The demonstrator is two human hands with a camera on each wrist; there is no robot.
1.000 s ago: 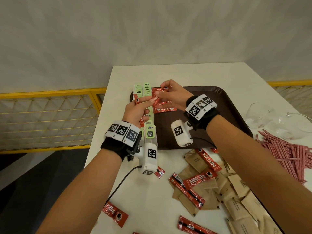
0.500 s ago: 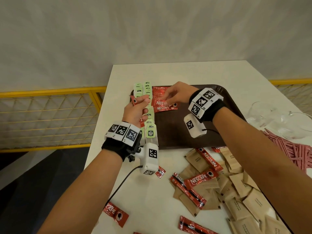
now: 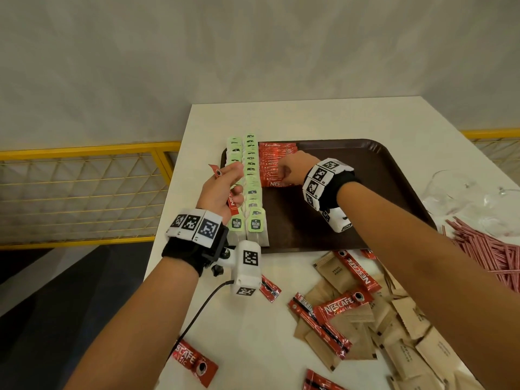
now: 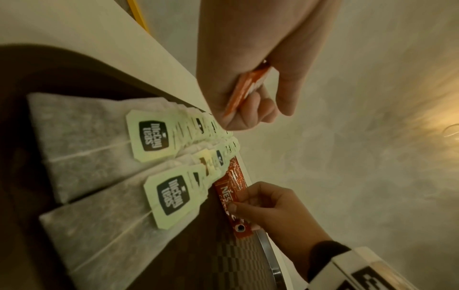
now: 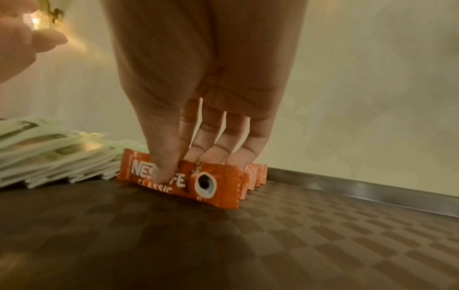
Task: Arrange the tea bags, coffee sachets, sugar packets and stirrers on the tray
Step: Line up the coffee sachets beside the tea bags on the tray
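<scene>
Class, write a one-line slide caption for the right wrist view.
Right hand sets a coffee sachet on the tray beside the tea bags.

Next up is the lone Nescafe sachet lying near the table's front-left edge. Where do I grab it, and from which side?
Judging from the head view, the Nescafe sachet lies flat and alone on the table, slanted, long sides clear. Come from above with the free right hand and pinch across the narrow width near the middle; it is thin and flat, so sliding a fingertip under one long edge should help lift it.
</scene>
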